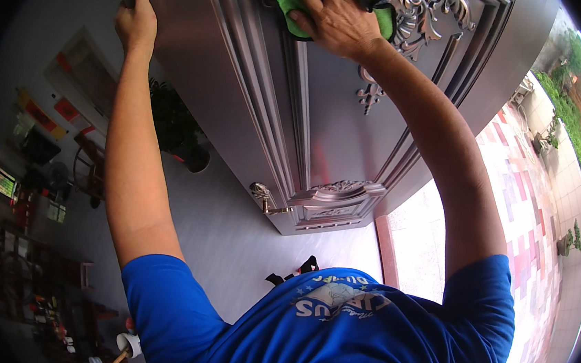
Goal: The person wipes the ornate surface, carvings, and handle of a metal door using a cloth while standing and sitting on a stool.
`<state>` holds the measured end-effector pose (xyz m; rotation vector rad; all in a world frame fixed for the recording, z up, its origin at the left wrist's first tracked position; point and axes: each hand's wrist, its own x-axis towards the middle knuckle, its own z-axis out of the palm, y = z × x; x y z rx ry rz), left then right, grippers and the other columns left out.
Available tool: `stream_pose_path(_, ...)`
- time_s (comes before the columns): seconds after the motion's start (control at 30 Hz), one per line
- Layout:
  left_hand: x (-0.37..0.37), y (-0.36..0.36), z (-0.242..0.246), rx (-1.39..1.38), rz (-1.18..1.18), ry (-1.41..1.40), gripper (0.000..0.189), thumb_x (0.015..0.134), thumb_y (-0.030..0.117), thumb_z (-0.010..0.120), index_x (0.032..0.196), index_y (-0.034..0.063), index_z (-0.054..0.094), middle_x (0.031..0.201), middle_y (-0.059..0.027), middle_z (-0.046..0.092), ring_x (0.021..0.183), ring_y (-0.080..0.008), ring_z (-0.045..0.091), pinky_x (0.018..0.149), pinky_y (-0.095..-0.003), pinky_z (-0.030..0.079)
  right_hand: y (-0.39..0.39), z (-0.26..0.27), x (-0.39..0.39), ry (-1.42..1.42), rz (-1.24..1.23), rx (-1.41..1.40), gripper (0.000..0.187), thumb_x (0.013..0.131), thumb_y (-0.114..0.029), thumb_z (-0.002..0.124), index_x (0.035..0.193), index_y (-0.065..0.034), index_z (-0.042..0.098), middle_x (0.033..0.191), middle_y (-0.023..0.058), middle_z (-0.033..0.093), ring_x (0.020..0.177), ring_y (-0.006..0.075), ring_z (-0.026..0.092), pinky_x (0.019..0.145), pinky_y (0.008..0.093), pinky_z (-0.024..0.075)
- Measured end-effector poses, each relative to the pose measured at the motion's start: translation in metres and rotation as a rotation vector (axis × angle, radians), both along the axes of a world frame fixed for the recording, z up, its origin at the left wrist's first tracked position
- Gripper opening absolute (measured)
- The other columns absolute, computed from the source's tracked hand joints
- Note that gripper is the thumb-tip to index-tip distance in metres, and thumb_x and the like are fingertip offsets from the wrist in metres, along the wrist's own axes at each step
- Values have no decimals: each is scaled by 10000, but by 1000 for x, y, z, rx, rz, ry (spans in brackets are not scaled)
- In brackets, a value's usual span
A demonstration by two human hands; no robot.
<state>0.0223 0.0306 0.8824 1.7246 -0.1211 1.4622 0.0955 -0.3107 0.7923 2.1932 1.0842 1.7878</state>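
A large metallic door panel (347, 129) with raised scrollwork and mouldings stands before me. My left hand (139, 18) grips its left edge high up, with the thumb along the near face and the fingers partly hidden behind. Near the top of the view my right hand (338, 22) presses a green cloth with black trim (297, 18) flat against the door beside the ornate scrollwork (424, 17). A dark part of the cloth lies above that hand. Low on the door sits a metal lever handle (275, 208), which neither hand touches.
Behind the door's left edge stands a potted plant (196, 160) on the smooth floor (217, 247). A wooden chair (87, 163) is further left. A reddish threshold (387, 247) borders the doorway at right; outside are patterned paving (517, 201) and a low tiled wall (571, 170).
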Motion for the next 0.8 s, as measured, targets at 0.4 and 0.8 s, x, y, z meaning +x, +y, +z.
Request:
stream_pose_path(0.4, -14, -13, 5, -77, -119, 31, 788, 981, 635, 589, 1331, -68, 647, 1376, -195, 651, 1270, -277, 612, 1074, -343, 465, -9, -2, -27, -60, 135, -318, 239, 1035, -339, 531, 1175, -165, 612, 932, 22, 653, 986, 210, 625, 1102, 380, 394)
stream_pose_path(0.8, -9, -17, 2, -115, -176, 1, 749, 1027, 536, 586, 1395, -116, 565, 1446, -189, 599, 1302, -235, 587, 1094, -316, 448, -139, 15, 10, -258, -21, 246, 238, 890, -214, 641, 1018, -15, 617, 886, 194, 611, 860, 378, 590, 860, 596, 464)
